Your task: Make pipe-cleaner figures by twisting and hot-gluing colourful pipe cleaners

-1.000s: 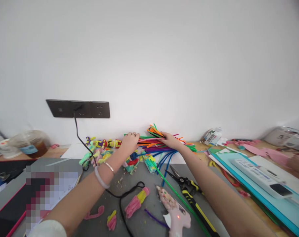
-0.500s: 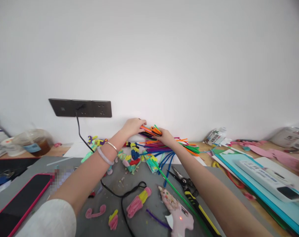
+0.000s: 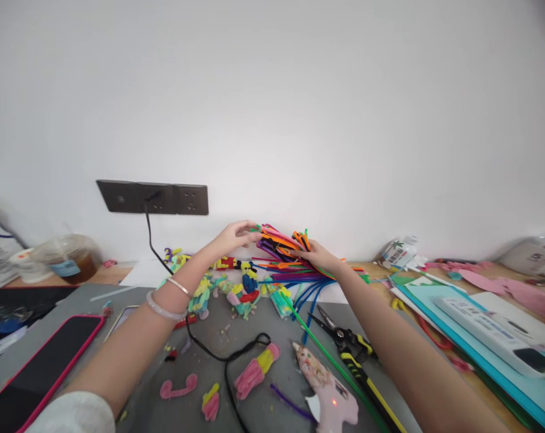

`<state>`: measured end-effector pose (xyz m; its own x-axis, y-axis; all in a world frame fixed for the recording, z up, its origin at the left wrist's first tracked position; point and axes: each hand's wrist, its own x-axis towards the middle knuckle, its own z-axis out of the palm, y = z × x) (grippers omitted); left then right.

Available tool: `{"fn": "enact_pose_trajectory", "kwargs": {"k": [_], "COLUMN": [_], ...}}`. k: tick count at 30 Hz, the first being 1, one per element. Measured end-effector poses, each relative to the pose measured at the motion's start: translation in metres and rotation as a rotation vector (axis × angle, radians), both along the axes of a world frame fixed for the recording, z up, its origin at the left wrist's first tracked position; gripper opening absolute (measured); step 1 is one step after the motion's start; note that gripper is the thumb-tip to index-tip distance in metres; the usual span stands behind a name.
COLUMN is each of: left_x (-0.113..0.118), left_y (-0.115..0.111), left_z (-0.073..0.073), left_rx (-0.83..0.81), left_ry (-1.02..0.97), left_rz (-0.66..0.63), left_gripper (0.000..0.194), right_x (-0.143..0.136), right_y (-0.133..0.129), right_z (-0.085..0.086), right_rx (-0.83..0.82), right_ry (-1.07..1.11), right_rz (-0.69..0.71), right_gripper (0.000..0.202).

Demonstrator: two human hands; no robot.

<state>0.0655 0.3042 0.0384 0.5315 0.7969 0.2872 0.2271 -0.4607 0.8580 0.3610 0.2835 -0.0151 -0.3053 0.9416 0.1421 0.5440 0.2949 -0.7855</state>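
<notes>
Against the wall, a bundle of coloured pipe cleaners (image 3: pixel 276 242) is lifted at its left side, in orange, pink, purple and black. My right hand (image 3: pixel 318 255) is closed round its right part. At its left end my left hand (image 3: pixel 236 237) reaches in with fingers stretched and parted, the tips touching or very near the ends. More pipe cleaners (image 3: pixel 294 273), mostly purple and blue, lie fanned out below. In front of them sit small pipe-cleaner figures, one of them a yellow and blue figure (image 3: pixel 249 278).
On the grey mat (image 3: pixel 200 355) lie a pink glue gun (image 3: pixel 328 388), black-and-yellow pliers (image 3: pixel 360 373), a pink-and-yellow pipe-cleaner piece (image 3: pixel 256 370) and a phone (image 3: pixel 42 373). A black cable (image 3: pixel 204 352) runs across to the wall socket (image 3: pixel 152 197). Folders (image 3: pixel 474 331) lie right, a drink cup (image 3: pixel 69 258) left.
My left hand has moved slightly left, its fingers spreading off the bundle. My right hand has shifted a little right and down, and more of the lifted pipe cleaners now shows between the hands.
</notes>
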Motion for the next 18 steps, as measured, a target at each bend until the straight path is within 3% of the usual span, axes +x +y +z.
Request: {"fn": "enact_pose_trajectory", "kwargs": {"k": [6,18], "left_x": [0.0103,0.0022], "left_y": [-0.0109,-0.0064], "left_z": [0.0040,-0.0029], "left_rx": [0.017,0.081], "left_ry": [-0.042,0.054], "left_rz": [-0.015,0.074], "left_gripper": [0.036,0.036], "right_x": [-0.0018,-0.0037], "right_y": [-0.0033,0.0015], "right_z": [-0.0017,-0.0074], "right_rx": [-0.066,-0.083], "right_ry": [0.030,0.090], "right_rz": [-0.007,-0.022], "right_gripper": [0.031,0.032]}}
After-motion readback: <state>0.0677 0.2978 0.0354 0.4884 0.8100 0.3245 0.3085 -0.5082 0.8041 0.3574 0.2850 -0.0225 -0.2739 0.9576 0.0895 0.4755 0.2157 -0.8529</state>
